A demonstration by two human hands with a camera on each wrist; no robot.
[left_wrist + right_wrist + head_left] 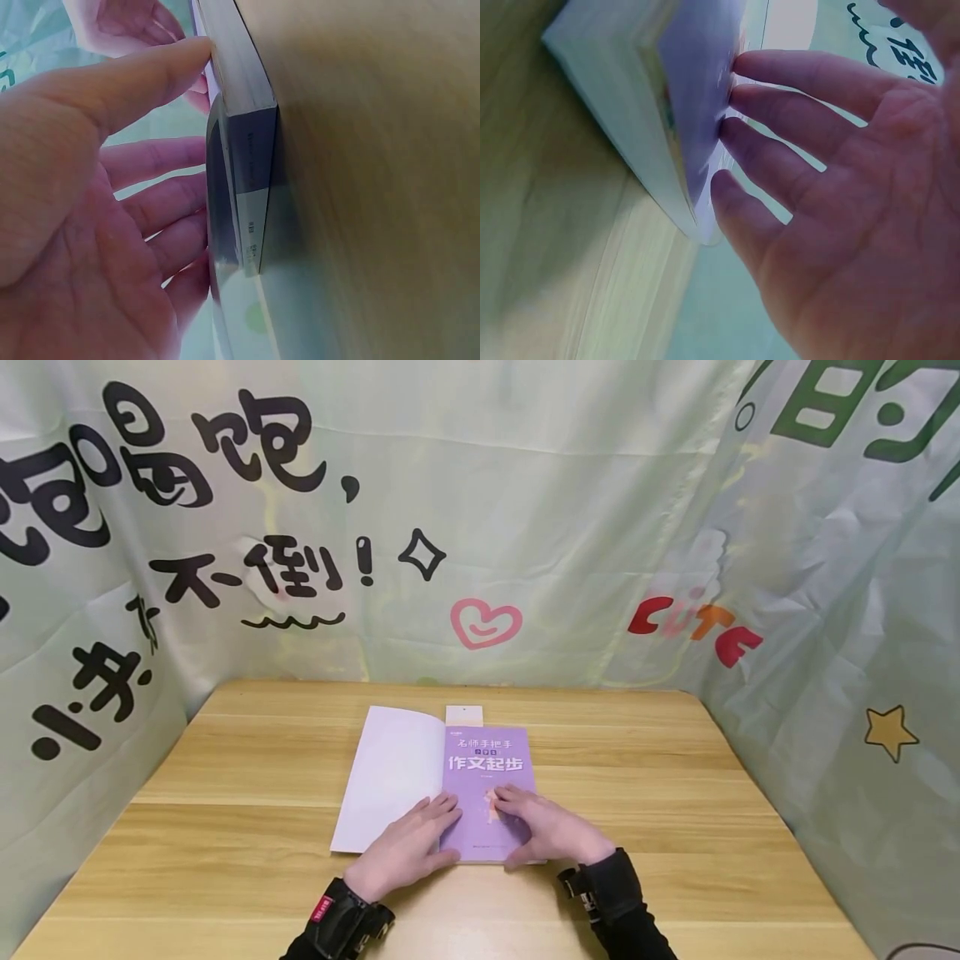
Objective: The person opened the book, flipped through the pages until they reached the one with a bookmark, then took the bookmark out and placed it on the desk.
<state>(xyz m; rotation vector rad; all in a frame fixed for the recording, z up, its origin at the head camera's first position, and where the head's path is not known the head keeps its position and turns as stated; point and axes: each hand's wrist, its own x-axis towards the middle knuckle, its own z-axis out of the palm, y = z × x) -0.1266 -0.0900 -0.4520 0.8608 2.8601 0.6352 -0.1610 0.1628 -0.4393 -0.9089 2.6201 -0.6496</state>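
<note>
A book lies open on the wooden table (675, 793). Its cover (390, 777) is turned out to the left and shows a white inside. On the right is a purple title page (487, 760) with printed characters. My left hand (431, 831) rests flat with straight fingers along the crease, its thumb at the book's near edge. My right hand (532, 827) presses flat on the lower part of the purple page. The left wrist view shows my left hand (112, 187) against the book's thick page block (251, 150). In the right wrist view, my right hand's fingertips (742, 124) touch the purple page (697, 82).
A small white card (464, 716) pokes out from behind the book's far edge. Printed cloth backdrops (525, 527) close the table in at the back and on both sides. Bare wood lies left and right of the book.
</note>
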